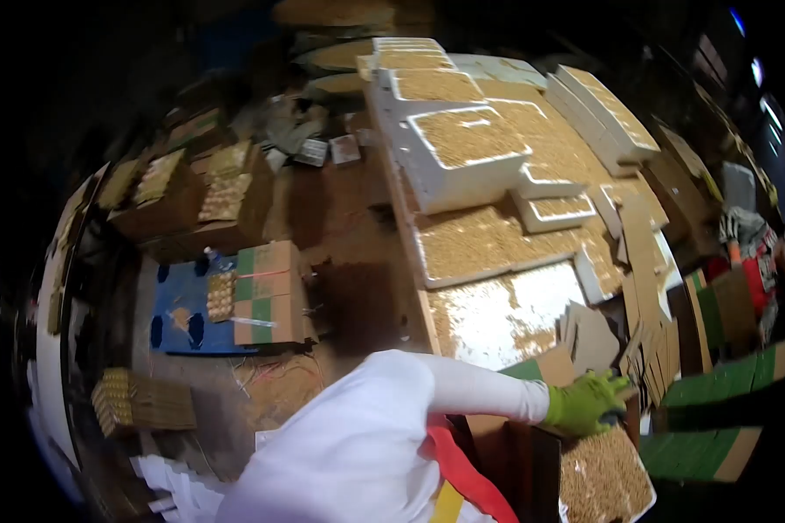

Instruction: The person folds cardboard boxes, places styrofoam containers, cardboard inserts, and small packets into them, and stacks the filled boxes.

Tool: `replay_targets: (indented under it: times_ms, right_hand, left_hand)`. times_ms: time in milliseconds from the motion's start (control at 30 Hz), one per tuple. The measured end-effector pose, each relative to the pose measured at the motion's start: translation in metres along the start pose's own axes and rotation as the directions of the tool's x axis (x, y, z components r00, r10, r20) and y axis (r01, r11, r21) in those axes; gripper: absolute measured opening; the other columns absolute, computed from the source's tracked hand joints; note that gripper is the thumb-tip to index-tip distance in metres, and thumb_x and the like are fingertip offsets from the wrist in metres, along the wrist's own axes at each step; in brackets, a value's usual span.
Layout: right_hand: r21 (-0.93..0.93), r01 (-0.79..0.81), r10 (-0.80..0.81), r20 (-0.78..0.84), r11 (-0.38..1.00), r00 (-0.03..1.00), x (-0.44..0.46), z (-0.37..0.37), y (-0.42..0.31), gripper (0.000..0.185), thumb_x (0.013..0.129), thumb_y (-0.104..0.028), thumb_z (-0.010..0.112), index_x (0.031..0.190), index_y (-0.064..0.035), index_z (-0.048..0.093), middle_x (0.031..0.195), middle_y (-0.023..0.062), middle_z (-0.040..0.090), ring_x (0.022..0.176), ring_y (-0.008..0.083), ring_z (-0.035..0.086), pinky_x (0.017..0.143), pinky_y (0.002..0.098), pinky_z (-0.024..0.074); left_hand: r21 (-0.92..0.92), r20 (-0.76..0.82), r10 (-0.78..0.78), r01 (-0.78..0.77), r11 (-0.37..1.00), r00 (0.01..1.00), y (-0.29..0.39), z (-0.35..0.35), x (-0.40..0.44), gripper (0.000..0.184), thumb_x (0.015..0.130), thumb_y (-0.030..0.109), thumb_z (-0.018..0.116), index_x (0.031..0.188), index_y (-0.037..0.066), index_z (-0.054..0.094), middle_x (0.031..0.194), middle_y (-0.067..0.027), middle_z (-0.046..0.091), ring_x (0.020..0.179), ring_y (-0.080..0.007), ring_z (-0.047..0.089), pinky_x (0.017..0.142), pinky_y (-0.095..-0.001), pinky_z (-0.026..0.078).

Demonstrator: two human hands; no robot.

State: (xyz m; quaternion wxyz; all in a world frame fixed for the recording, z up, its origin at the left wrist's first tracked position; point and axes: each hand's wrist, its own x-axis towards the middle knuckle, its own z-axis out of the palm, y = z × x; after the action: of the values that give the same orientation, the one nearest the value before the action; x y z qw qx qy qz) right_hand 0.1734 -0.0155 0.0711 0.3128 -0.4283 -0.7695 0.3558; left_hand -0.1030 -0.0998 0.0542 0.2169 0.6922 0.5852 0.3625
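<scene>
My left hand [586,403], in a green glove below a white sleeve, reaches across to the lower right. Its fingers look spread, and nothing can be seen held in them. A dark patch shows under the fingers, too small to make out. Just below the hand is a white foam box [606,478] filled with tan, grainy material like sawdust or husks. Beside it stand cardboard pieces [589,336] and the flaps of a carton [556,366]. My right hand is out of view.
A long table holds several white foam boxes [467,179] of the same tan material. Green-and-brown cartons [724,379] stand at right, near another person's sleeve [754,253]. On the left, a blue pallet [173,301] bears a taped carton [270,292] and an egg tray [221,296].
</scene>
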Motion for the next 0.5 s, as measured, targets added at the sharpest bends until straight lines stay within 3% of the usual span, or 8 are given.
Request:
replay_targets:
  times_ms: [67, 133, 200, 233, 300, 333, 433, 500]
  right_hand:
    - [0.192, -0.110, 0.109, 0.016, 0.975, 0.994, -0.032, -0.027, -0.017, 0.058, 0.094, -0.026, 0.064, 0.141, -0.0019, 0.041, 0.130, 0.0117, 0.056, 0.114, 0.0225, 0.055, 0.098, 0.0347, 0.0460]
    - [0.311, -0.297, 0.273, 0.120, 0.903, 0.955, -0.054, -0.043, -0.036, 0.058, 0.094, -0.027, 0.064, 0.141, -0.0020, 0.040, 0.130, 0.0112, 0.056, 0.114, 0.0219, 0.055, 0.098, 0.0345, 0.0460]
    - [0.149, -0.478, 0.432, 0.260, 0.866, 0.864, -0.044, -0.033, -0.032, 0.062, 0.094, -0.025, 0.066, 0.144, -0.0020, 0.036, 0.129, 0.0093, 0.055, 0.115, 0.0187, 0.052, 0.098, 0.0322, 0.0441]
    - [0.015, -0.406, 0.374, 0.359, 0.914, 0.855, -0.040, -0.031, -0.013, 0.066, 0.094, -0.034, 0.066, 0.144, -0.0030, 0.037, 0.126, 0.0082, 0.057, 0.115, 0.0162, 0.052, 0.099, 0.0318, 0.0440]
    - [-0.485, -0.400, 0.586, 0.332, 0.778, 0.739, -0.024, -0.036, 0.001, 0.062, 0.092, -0.041, 0.066, 0.135, -0.0007, 0.046, 0.117, 0.0141, 0.064, 0.104, 0.0203, 0.060, 0.090, 0.0345, 0.0487]
    - [-0.625, -0.406, 0.681, 0.291, 0.667, 0.672, -0.014, -0.031, -0.015, 0.061, 0.091, -0.045, 0.066, 0.129, 0.0002, 0.051, 0.112, 0.0172, 0.067, 0.098, 0.0232, 0.064, 0.085, 0.0366, 0.0506]
    - [-0.852, 0.032, 0.708, 0.454, 0.522, 0.541, 0.012, -0.018, -0.007, 0.051, 0.087, -0.050, 0.060, 0.092, -0.0008, 0.072, 0.105, 0.0198, 0.069, 0.089, 0.0398, 0.065, 0.083, 0.0462, 0.0500]
    - [-0.850, 0.103, 0.689, 0.484, 0.517, 0.539, 0.018, -0.009, 0.025, 0.049, 0.083, -0.047, 0.061, 0.090, -0.0003, 0.073, 0.101, 0.0215, 0.069, 0.092, 0.0387, 0.066, 0.083, 0.0444, 0.0506]
  left_hand:
    - [-0.422, -0.070, -0.099, 0.061, 0.904, 0.993, -0.003, 0.010, -0.010, 0.058, 0.090, 0.025, 0.057, 0.142, 0.005, 0.044, 0.154, -0.0226, 0.030, 0.131, -0.0409, 0.045, 0.113, -0.0410, 0.034]
    - [-0.422, -0.269, -0.042, -0.078, 0.903, 0.962, -0.010, 0.023, -0.016, 0.062, 0.087, 0.019, 0.060, 0.145, 0.006, 0.040, 0.133, -0.0250, 0.055, 0.122, -0.0356, 0.055, 0.104, -0.0396, 0.043]
    - [-0.323, -0.240, -0.104, 0.022, 0.946, 0.965, -0.017, 0.028, -0.022, 0.062, 0.087, 0.014, 0.060, 0.146, 0.006, 0.041, 0.123, -0.0219, 0.063, 0.110, -0.0290, 0.064, 0.094, -0.0345, 0.049]
    - [-0.382, -0.097, -0.225, 0.172, 0.908, 0.970, -0.008, 0.009, -0.025, 0.065, 0.087, 0.011, 0.059, 0.148, 0.005, 0.037, 0.134, -0.0188, 0.058, 0.118, -0.0213, 0.060, 0.099, -0.0298, 0.045]
    - [-0.720, -0.120, -0.172, 0.034, 0.693, 0.978, -0.022, 0.016, -0.028, 0.062, 0.091, 0.007, 0.056, 0.148, -0.001, 0.034, 0.147, -0.0116, 0.047, 0.133, -0.0165, 0.045, 0.109, -0.0265, 0.033]
    - [-0.632, -0.163, -0.178, 0.036, 0.774, 0.970, -0.024, 0.017, -0.028, 0.063, 0.086, 0.010, 0.061, 0.146, 0.002, 0.041, 0.123, -0.0131, 0.064, 0.096, -0.0138, 0.060, 0.088, -0.0263, 0.048]
    - [-0.594, -0.109, -0.155, 0.061, 0.802, 0.982, -0.026, 0.019, -0.018, 0.061, 0.087, 0.008, 0.062, 0.144, 0.000, 0.043, 0.131, -0.0148, 0.060, 0.113, -0.0150, 0.057, 0.094, -0.0270, 0.046]
    - [-0.666, -0.082, -0.159, 0.065, 0.743, 0.984, -0.029, 0.018, -0.015, 0.054, 0.091, 0.011, 0.061, 0.141, 0.000, 0.046, 0.131, -0.0127, 0.060, 0.118, -0.0188, 0.057, 0.094, -0.0298, 0.049]
